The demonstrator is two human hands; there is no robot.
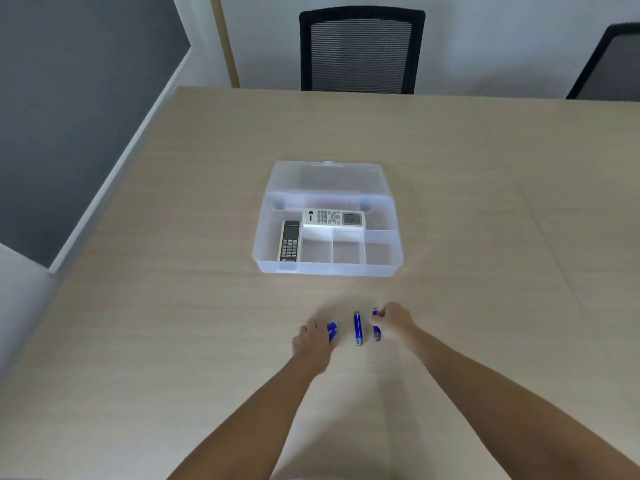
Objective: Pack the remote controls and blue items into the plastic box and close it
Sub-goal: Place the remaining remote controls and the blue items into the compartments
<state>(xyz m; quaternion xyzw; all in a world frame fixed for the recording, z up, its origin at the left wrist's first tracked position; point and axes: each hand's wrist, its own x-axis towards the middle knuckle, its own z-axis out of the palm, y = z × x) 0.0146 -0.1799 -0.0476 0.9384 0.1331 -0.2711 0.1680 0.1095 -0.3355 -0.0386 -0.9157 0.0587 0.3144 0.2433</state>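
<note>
While our plastic box sits with its lid thrown back toward the far side of the wooden table, both our hands work at the near edge over a row of small blue items. We have our left hand curled over the leftmost blue items, fingers closed on them; they look like two short cylinders lying close together, though motion blur keeps us from counting with certainty. Our right hand pinches the rightmost blue cylinder from its right side, fingertips bunched near its far end. Between the two hands a third blue cylinder with silver ends lies free on the table, touched by neither hand.

Well beyond the hands, the box is translucent and divided into compartments. We see a white remote control with a small screen lying crosswise in the long far compartment. A black remote control lies lengthwise in the left compartment, its keypad toward us. Three small compartments along the near right side of the box hold nothing visible.

At the far side of the table stands a black mesh office chair, and part of a second chair shows at the far right.
</note>
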